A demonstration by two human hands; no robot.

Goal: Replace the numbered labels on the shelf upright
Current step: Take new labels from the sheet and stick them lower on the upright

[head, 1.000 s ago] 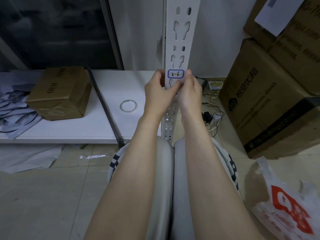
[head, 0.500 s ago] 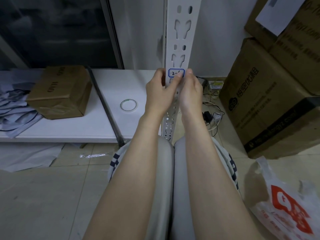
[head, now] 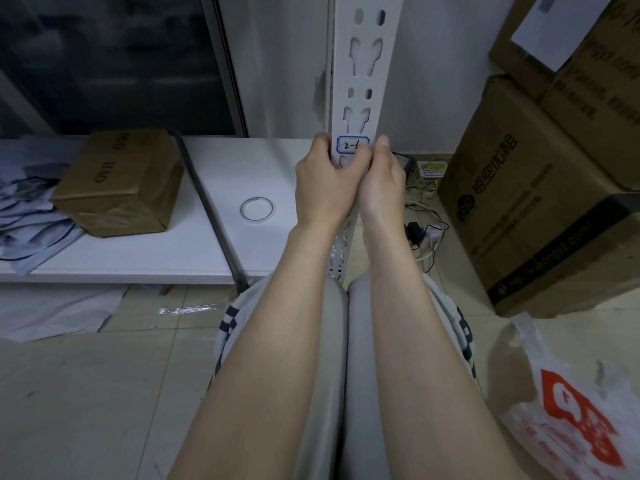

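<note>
The little label (head: 349, 145) marked "2-" sits on the front of the white shelf upright (head: 367, 71). The left hand (head: 320, 188) curls round the upright's left edge, thumb pressing the label's corner, likely to rub it flat. The right hand (head: 381, 188) hugs the right edge to steady things; its thumb is hidden.

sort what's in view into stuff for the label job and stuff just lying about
Job: label, shelf upright, left hand, right hand.
Lying about: tape roll, small brown box, large cartons, plastic bag, cables.
</note>
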